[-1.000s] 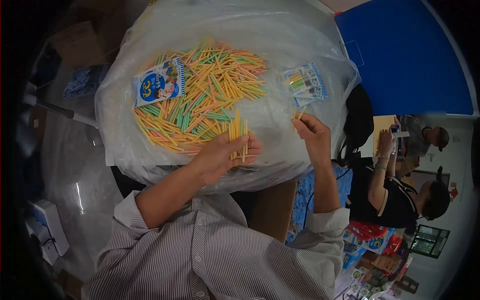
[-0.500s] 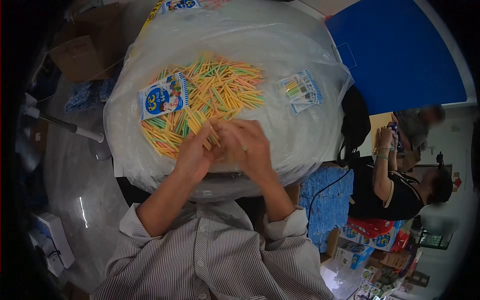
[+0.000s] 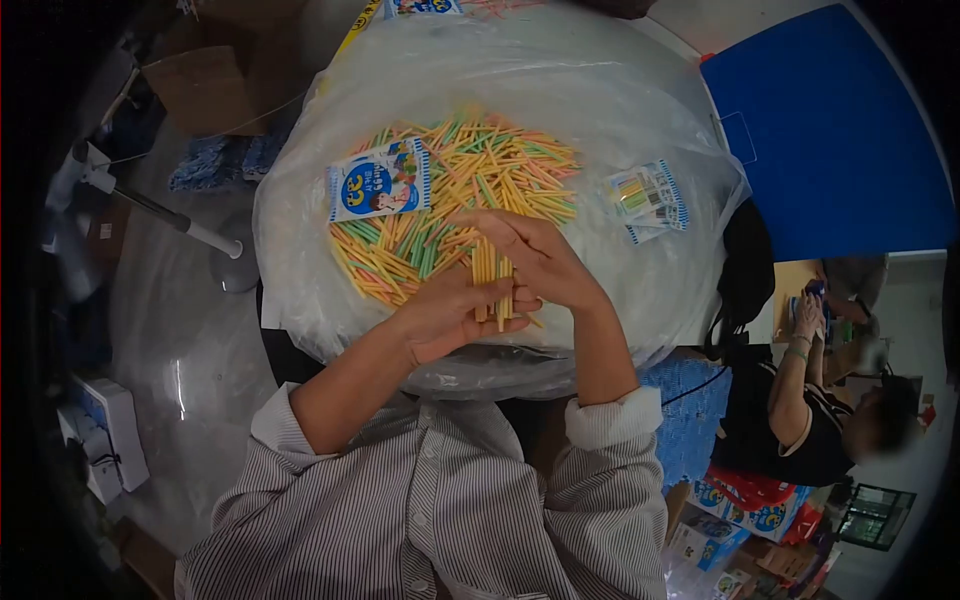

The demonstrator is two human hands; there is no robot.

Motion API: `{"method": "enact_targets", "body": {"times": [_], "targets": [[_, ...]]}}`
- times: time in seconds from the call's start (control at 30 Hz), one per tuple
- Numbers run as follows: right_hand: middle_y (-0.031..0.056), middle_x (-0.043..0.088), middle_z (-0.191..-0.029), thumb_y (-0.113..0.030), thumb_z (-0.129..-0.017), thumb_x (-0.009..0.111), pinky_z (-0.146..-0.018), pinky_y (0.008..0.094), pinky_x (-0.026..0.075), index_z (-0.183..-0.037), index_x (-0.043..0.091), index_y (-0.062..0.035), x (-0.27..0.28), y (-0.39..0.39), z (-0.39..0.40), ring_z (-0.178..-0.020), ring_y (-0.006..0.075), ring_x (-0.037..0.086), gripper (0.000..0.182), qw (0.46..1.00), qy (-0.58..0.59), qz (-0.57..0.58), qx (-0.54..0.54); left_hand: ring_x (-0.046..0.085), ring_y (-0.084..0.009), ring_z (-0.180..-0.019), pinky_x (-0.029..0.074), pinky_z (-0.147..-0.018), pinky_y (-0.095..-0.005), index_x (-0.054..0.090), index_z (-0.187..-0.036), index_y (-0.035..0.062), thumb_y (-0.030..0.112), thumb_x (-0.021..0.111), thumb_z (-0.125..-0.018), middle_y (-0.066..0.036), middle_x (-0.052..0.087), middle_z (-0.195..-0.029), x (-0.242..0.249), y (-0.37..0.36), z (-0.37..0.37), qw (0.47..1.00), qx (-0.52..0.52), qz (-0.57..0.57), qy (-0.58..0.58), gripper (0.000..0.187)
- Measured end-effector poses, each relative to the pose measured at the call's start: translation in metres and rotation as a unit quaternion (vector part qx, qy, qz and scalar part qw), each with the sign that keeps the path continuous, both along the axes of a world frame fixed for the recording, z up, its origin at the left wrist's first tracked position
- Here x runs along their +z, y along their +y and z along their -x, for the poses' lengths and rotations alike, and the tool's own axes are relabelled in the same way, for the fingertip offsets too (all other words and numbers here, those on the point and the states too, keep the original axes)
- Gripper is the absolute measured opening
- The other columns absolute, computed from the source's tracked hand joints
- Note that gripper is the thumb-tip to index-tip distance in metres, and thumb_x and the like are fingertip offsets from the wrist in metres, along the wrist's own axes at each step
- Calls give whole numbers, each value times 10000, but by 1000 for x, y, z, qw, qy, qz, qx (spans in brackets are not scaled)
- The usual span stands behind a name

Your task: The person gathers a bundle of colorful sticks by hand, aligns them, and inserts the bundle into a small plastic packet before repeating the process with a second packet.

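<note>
My left hand (image 3: 450, 312) is closed around a small bundle of thin yellow sticks (image 3: 488, 272), which stands up between thumb and fingers. Beside it, my right hand (image 3: 545, 258) curves along the bundle's upper right side, its fingers stretched out, partly hiding the sticks. Beyond both hands spreads a loose pile of yellow, green and pink sticks (image 3: 510, 165). A blue and white printed packet (image 3: 380, 180) lies on the pile's left part. Further right are small clear-fronted packets (image 3: 648, 198) with sticks visible inside.
Clear plastic sheeting (image 3: 620, 110) covers the work surface. At the right are a blue panel (image 3: 825, 135) and a black bag (image 3: 748, 255). Another person (image 3: 790, 410) works at a table there. A metal pole stand (image 3: 185, 225) and a cardboard box (image 3: 200, 90) stand to the left.
The view has shifted, so the pile sits further right. My left hand has turned and now shows the bundle upright; my right hand, blurred before, has come to rest over its side.
</note>
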State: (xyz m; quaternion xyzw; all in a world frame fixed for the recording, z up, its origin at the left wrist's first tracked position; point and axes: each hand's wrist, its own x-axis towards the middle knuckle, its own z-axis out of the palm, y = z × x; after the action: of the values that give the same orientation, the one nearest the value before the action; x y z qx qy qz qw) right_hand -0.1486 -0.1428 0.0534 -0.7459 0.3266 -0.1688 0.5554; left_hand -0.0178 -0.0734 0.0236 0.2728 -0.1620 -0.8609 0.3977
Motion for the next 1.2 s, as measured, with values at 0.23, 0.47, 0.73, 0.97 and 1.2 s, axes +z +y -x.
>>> {"method": "enact_targets", "body": {"times": [0.23,0.47,0.73,0.97,1.2], "targets": [[90,506,-1076,-254,-892,343,-878,257,326,-1160,425,1,-11,20,-16,-1010,136,462,379,984,-111,-99,-99,477,-149,-976,413,-813,-322,447,-1058,28,180,420,-870,-53,505,-1044,-6,2,-9,993,112,-35,-11,244],[96,266,-1289,-338,-892,257,-988,289,193,-1280,199,-6,-18,82,-61,-1205,192,234,515,739,-430,-323,-405,455,-137,-990,371,-846,-287,456,-1083,24,200,391,-882,-49,486,-1108,-8,0,-2,924,329,122,-150,275],[129,323,-1271,-318,-911,128,-987,313,210,-1242,288,29,-23,60,-39,-1127,215,352,506,933,-193,-56,-299,504,-199,-975,440,-826,-325,437,-1090,-3,170,420,-868,-103,515,-1028,11,13,-39,988,146,-42,-6,281],[127,391,-1227,-422,-891,122,-963,330,244,-1212,346,31,-7,35,-25,-1116,223,377,600,990,-122,-48,-51,524,-215,-961,445,-830,-302,443,-1072,-20,131,455,-849,-120,518,-1024,5,27,-47,1000,5,-11,13,269],[27,488,-772,-235,-873,385,-494,201,393,-1037,486,8,-13,40,-42,-589,69,495,310,969,-175,-133,-113,543,-159,-915,451,-799,-273,471,-1047,3,192,453,-856,-89,540,-985,-7,33,-47,998,32,10,-48,269]]}}
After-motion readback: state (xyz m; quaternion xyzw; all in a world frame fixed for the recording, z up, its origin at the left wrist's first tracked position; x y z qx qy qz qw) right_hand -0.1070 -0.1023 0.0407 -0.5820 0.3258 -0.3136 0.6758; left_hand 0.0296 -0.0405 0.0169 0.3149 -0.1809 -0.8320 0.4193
